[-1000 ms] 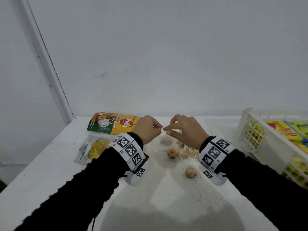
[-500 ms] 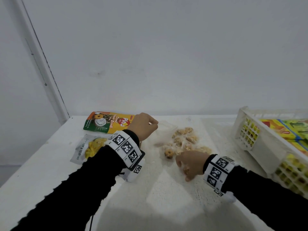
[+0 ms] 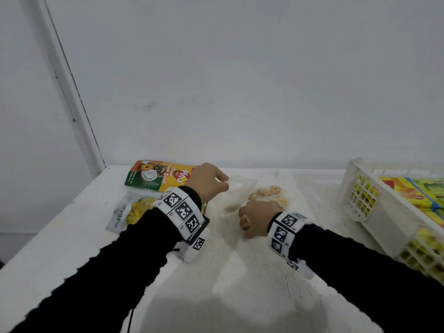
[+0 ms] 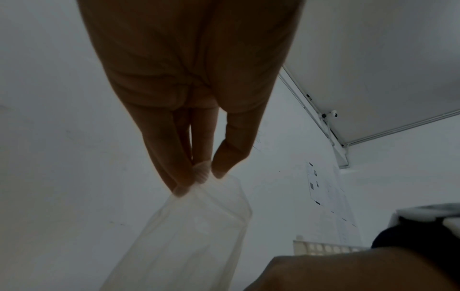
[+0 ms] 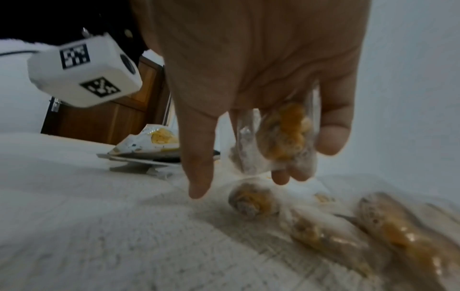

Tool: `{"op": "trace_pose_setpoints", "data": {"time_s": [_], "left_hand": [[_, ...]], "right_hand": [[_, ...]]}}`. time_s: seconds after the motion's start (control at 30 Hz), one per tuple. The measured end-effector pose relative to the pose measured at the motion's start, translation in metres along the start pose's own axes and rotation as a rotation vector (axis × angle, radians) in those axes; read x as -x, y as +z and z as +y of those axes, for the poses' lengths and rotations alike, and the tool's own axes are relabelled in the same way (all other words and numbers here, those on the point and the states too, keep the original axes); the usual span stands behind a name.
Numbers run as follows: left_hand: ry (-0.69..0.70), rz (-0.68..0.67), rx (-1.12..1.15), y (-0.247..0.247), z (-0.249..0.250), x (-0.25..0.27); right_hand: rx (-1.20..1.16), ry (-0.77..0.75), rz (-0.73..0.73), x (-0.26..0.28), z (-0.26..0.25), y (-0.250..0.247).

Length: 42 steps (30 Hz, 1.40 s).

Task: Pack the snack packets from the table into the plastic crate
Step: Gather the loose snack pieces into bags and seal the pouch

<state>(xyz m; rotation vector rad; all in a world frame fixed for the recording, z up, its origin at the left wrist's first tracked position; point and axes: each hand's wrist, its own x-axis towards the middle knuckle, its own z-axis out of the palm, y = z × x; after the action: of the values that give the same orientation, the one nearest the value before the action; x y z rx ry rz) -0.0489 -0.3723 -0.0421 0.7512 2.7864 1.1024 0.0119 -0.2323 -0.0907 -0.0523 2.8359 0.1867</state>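
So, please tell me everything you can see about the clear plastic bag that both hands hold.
The clear, thin plastic bag is soft and wrinkled, lying across the white table. The left hand pinches its empty end, raising it slightly. The right hand curls its fingers around the other part, which holds round golden-brown snack pieces. More pieces inside the plastic rest on the table beyond that hand.

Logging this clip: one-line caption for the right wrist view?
Right hand curls around a clear packet of golden snacks, with more clear-wrapped snacks on the white table.
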Motion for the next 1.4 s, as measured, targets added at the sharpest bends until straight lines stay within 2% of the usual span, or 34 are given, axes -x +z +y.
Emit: {"op": "trace_pose_setpoints", "data": {"time_s": [0.3,0.4,0.57,0.63,0.7,0.9,1.03,1.17,1.3,1.4], "left_hand": [[0.002,0.017,0.018,-0.002,-0.003,0.000],[0.000,0.010,0.017,-0.004,-0.005,-0.001],[0.000,-0.021,0.009,-0.006,-0.007,0.000],[-0.007,-0.027,0.021,-0.006,-0.006,0.001],[-0.011,-0.033,0.039,-0.005,-0.005,0.002],[-0.005,-0.035,0.078,-0.003,-0.003,0.004],[-0.010,-0.035,0.102,-0.003,-0.004,0.004],[-0.005,-0.039,0.113,-0.002,-0.004,0.005],[-0.003,-0.043,0.120,0.000,-0.005,0.004],[-0.006,-0.038,0.137,0.002,-0.004,0.004]], "right_hand": [[-0.017,-0.006,0.147,-0.004,-0.002,-0.002],[-0.236,-0.033,0.207,0.007,0.012,-0.013],[-0.795,-0.235,0.270,0.041,0.040,-0.057],[-0.898,-0.263,0.390,0.045,0.048,-0.072],[-0.899,-0.251,0.486,0.040,0.052,-0.079],[-0.838,-0.203,0.433,0.021,0.041,-0.076],[-0.700,-0.185,0.407,0.014,0.036,-0.075],[-0.665,-0.180,0.470,0.015,0.037,-0.079],[-1.026,-0.231,0.462,0.022,0.033,-0.083],[-1.181,-0.302,0.504,0.022,0.030,-0.079]]}}
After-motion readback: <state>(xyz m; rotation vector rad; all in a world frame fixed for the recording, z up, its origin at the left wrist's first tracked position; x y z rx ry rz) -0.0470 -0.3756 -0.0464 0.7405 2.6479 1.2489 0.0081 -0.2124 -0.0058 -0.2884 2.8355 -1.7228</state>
